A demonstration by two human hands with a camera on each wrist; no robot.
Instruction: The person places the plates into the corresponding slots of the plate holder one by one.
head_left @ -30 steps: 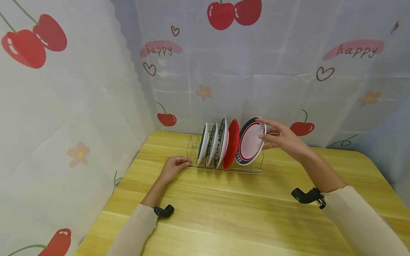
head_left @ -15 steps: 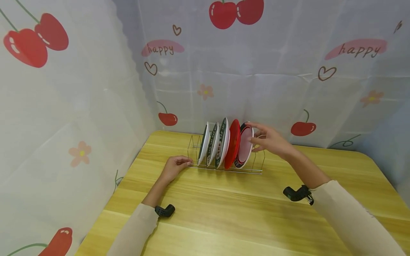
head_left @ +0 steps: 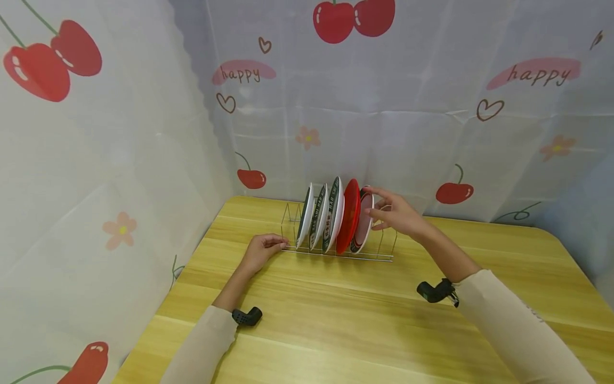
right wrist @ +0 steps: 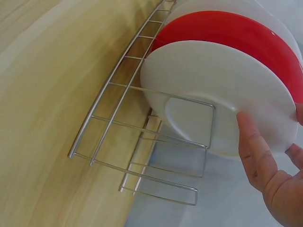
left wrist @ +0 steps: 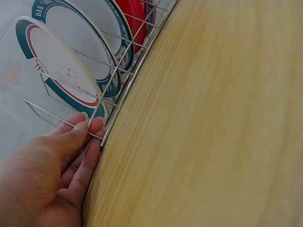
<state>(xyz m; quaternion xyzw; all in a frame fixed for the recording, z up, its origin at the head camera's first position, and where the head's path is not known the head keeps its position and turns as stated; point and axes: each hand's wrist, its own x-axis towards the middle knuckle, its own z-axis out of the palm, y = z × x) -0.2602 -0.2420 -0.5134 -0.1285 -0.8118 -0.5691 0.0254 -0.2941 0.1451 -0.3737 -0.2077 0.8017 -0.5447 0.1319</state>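
Observation:
A wire dish rack [head_left: 387, 258] stands on the table holding several plates on edge. My left hand [head_left: 259, 253] pinches the rack's left end; in the left wrist view thumb and fingers close on its corner wire. My right hand [head_left: 399, 214] grips the rim of the rightmost plate [head_left: 363, 228], which has a dark patterned rim and leans left in the rack beside a red plate [head_left: 348, 217]. The right wrist view shows this plate's white underside [right wrist: 199, 71], with fingers [right wrist: 255, 146] against it. Left of the red plate are three green-rimmed white plates [head_left: 333, 217].
The rack's right-end slots [right wrist: 142, 165] hold no plate in the right wrist view. A wooden table [head_left: 326, 320] runs under everything. Behind and to the left hangs a white curtain [head_left: 384, 138] printed with cherries, hearts and flowers.
My right hand has moved left with the plate, which came down into the rack and turned more edge-on, close beside the red plate. The left hand has stayed at the rack's end.

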